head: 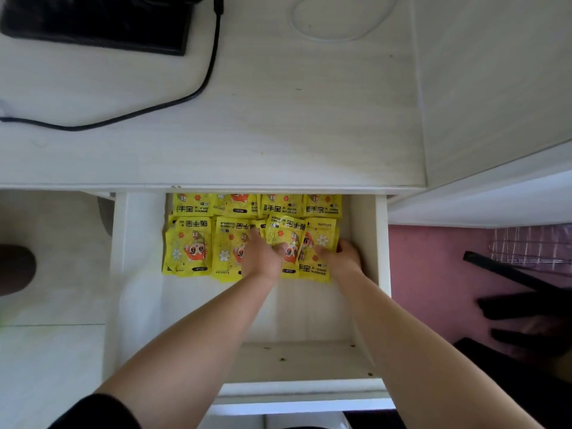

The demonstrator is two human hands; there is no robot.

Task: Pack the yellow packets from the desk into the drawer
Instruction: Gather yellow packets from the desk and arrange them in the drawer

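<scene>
— Where are the yellow packets [188,246]?
— Two rows at the back of the open drawer [309,311], under the surface [278,119].
— The hands?
— Left hand [261,258] spread flat on the front row; right hand [340,255] curled round the rightmost packets.

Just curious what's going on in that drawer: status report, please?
Left hand flat on yellow packets; right hand at rightmost packet, grip unclear. Two rows in drawer. Desk shows none. Nothing blocking.
</scene>
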